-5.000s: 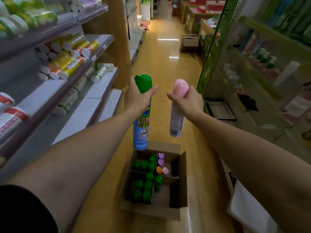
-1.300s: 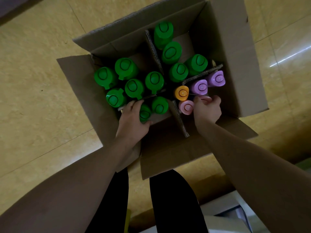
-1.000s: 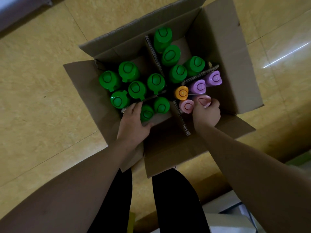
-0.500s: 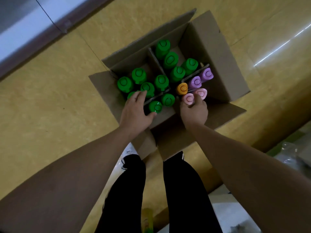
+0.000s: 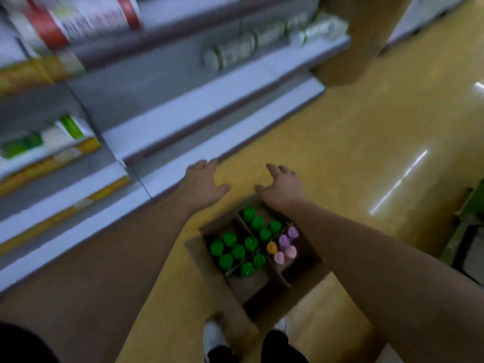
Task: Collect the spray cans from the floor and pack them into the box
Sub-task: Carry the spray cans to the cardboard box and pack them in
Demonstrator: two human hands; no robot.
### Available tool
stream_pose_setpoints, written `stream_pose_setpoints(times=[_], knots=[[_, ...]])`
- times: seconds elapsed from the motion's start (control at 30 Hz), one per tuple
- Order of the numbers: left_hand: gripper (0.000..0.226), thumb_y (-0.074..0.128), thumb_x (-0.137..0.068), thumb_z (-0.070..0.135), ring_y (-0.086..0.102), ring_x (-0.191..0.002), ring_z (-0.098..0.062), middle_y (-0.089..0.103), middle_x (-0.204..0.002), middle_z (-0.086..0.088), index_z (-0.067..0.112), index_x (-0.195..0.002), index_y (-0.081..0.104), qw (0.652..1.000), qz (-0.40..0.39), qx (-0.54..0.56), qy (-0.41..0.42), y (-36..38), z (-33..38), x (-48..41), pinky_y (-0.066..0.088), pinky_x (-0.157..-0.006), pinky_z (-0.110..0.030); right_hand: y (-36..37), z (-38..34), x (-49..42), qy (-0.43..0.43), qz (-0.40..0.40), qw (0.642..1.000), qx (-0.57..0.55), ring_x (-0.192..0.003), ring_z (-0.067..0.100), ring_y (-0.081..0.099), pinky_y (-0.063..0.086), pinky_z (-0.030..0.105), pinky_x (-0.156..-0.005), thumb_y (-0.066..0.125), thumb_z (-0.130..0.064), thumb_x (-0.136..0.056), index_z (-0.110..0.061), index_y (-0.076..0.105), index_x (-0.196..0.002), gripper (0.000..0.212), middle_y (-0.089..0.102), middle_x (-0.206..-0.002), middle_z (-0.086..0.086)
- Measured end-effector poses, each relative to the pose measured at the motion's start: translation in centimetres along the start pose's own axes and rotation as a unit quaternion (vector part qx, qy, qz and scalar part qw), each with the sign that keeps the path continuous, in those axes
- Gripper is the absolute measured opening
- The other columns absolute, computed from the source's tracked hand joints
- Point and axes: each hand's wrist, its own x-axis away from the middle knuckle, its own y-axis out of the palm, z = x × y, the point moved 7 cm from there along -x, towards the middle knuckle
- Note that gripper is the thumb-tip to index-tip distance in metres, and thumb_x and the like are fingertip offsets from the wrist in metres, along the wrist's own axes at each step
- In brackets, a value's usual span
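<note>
An open cardboard box (image 5: pixel 311 268) with dividers stands on the yellow floor in front of my feet. Several green-capped spray cans (image 5: pixel 237 251) fill its left and far compartments. A few pink and purple-capped cans (image 5: pixel 285 246) and one orange-capped can (image 5: pixel 271 248) stand in the right compartment. My left hand (image 5: pixel 201 183) hovers above the floor beyond the box, fingers spread, holding nothing. My right hand (image 5: pixel 281 187) is raised over the box's far edge, fingers loosely curved and empty.
Store shelving (image 5: pixel 183 127) with white edges runs along the left, stocked with blurred cans and boxes. A wooden pillar (image 5: pixel 351 48) stands at the far end of the shelf. A green rack (image 5: pixel 468 231) sits at the right edge. Open yellow floor (image 5: pixel 366 142) stretches ahead.
Both hands have let go of the cans and lifted out of the box. My view has risen and tilted forward, so the box looks smaller and the shelves appear.
</note>
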Motion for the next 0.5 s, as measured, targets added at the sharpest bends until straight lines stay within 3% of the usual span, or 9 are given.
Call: stream_pose_setpoints(times=[0.17, 0.27, 0.37, 0.5], knots=[[0.097, 0.05, -0.076, 0.074, 0.038, -0.14, -0.038, 0.043, -0.152, -0.019, 0.013, -0.151, 0.04, 0.991, 0.122, -0.037, 0.039, -19.4, 7.1, 1.7, 0.035, -0.115, -0.045, -17.4, -10.3, 0.9, -0.088, 0.103, 0.991, 0.005, -0.139, 0.039, 0.034, 0.035, 0.048, -0.112, 0.057, -0.058, -0.093, -0.02, 0.036, -0.155, 0.075, 0.043, -0.153, 0.013], [0.086, 0.053, -0.082, 0.069, 0.043, -0.135, -0.04, 0.048, -0.144, -0.023, 0.012, -0.147, 0.046, 0.973, 0.203, -0.089, 0.068, -28.9, 10.3, 4.3, 0.037, -0.113, -0.043, -26.1, -16.3, 2.0, -0.156, 0.155, 0.976, 0.0, -0.137, 0.04, 0.037, 0.037, 0.048, -0.111, 0.059, -0.06, -0.09, -0.024, 0.04, -0.151, 0.073, 0.047, -0.149, 0.013], [0.094, 0.042, -0.078, 0.078, 0.036, -0.142, -0.037, 0.041, -0.152, -0.021, 0.016, -0.148, 0.045, 0.949, 0.284, -0.121, 0.065, -37.3, 12.7, 8.2, 0.032, -0.117, -0.044, -33.9, -21.7, 4.1, -0.226, 0.205, 0.952, 0.021, -0.136, 0.039, 0.04, 0.037, 0.047, -0.112, 0.059, -0.065, -0.088, -0.023, 0.041, -0.152, 0.078, 0.047, -0.149, 0.013], [0.079, 0.054, -0.093, 0.064, 0.024, -0.149, -0.035, 0.031, -0.16, -0.019, 0.018, -0.155, 0.036, 0.921, 0.36, -0.15, 0.015, -45.9, 14.3, 14.8, 0.024, -0.121, -0.042, -40.8, -26.8, 8.0, -0.301, 0.235, 0.924, 0.021, -0.143, 0.038, 0.031, 0.032, 0.051, -0.115, 0.056, -0.067, -0.09, -0.027, 0.033, -0.155, 0.079, 0.04, -0.155, 0.011]])
